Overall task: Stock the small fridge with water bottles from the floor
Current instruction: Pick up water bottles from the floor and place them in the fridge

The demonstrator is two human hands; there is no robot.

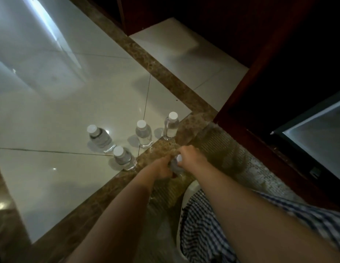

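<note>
My left hand (161, 168) and right hand (188, 156) both gripped one bottle (175, 164) at the edge of the floor (51, 114). Four more bottles (142, 132) awaited the fridge (317, 141).

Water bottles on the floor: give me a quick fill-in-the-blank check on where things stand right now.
Besides the held bottle, ____ free bottles stand upright on the floor.
The left hand and the right hand both grip the same ____.
Every cap in view is coloured ____.
Missing words: four; bottle; white.
</note>
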